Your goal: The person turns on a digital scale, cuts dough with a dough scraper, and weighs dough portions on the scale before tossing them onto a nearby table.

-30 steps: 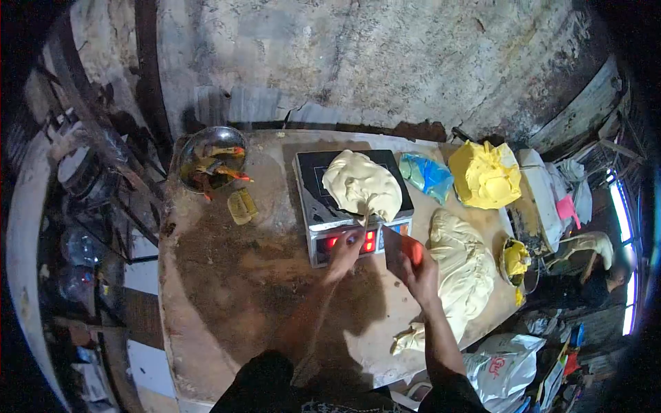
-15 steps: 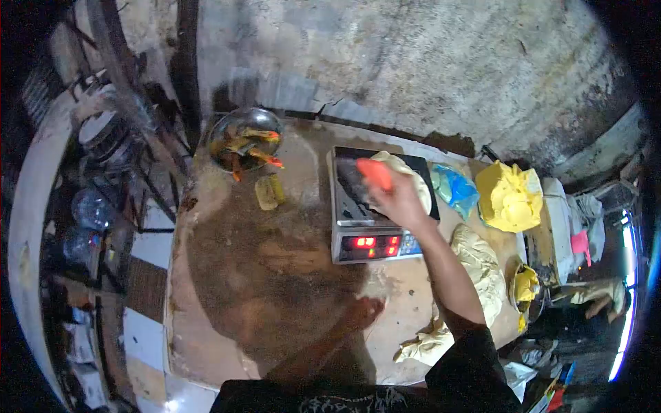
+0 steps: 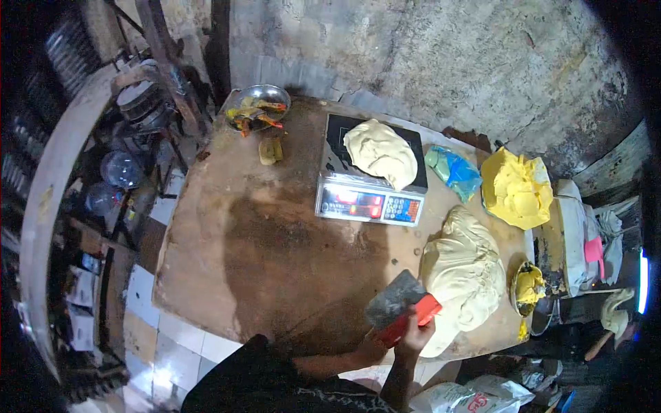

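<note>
dough point(image 3: 465, 275): two pale masses; the larger lies on the right side of the surface point(image 3: 200, 234), the smaller lump point(image 3: 381, 153) sits on the scale plate.
scraper point(image 3: 398, 297): one, gray blade and red handle, tilted just beside the larger dough's left edge; whether they touch, cannot tell.
right hand point(image 3: 413, 337): grip closed around the red handle.
left hand point(image 3: 373, 346): at the handle's lower end, partly hidden; cannot tell whether its grip pinches or only touches.
scale point(image 3: 365, 204): one, digital, red figures lit but blurred by glare.
bowls: two; one metal bowl point(image 3: 267, 90) at the far left corner holding red-tipped tools, one small bowl point(image 3: 514, 292) at the right edge with yellow paste point(image 3: 529, 283).
yellow block point(image 3: 518, 186): one, soft-looking, right of one blue plastic bag point(image 3: 454, 168).
</note>
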`<action>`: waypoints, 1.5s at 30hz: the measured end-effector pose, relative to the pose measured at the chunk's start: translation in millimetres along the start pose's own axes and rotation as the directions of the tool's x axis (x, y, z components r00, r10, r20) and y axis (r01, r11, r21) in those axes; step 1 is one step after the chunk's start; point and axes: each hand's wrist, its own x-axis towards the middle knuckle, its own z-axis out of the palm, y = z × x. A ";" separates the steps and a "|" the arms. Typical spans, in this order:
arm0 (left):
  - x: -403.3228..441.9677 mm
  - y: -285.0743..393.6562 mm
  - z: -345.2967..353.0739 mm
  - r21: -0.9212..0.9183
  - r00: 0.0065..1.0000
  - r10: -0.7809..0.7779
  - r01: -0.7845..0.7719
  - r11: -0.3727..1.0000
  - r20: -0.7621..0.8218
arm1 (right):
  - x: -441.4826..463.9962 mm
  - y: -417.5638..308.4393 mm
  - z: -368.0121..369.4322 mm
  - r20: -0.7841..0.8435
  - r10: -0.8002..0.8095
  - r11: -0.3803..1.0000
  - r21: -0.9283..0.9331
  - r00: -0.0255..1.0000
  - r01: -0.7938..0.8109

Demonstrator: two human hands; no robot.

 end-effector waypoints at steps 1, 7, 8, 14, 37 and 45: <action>-14.1 1.1 -7.3 0.057 0.999 0.051 -0.052 0.997 0.008 | 3.0 21.7 -6.0 0.014 0.000 1.000 -0.027 1.000 0.001; -117.2 -53.6 -89.4 -0.202 0.983 0.116 -0.086 0.976 0.141 | 96.1 137.7 -16.4 0.560 0.330 0.899 -0.431 0.760 -0.073; -123.3 -76.0 -116.0 -0.269 0.994 0.088 -0.069 0.961 0.062 | 111.4 135.4 -10.2 0.625 0.335 0.851 -0.521 0.705 0.057; -63.7 -223.3 -234.5 -0.473 0.836 -0.504 0.361 0.804 -0.218 | 237.7 -18.0 194.1 0.919 -0.179 0.202 -0.315 0.352 0.927; 170.7 -230.0 -321.8 -0.955 0.954 -0.252 0.088 -0.284 0.163 | 173.2 -271.3 251.8 0.747 -0.311 0.695 -0.243 0.588 0.676; -95.6 -91.6 -264.3 -0.594 0.793 -0.370 -0.609 -0.526 -0.484 | -80.2 -220.9 175.6 0.920 -0.264 0.384 -0.175 0.290 0.906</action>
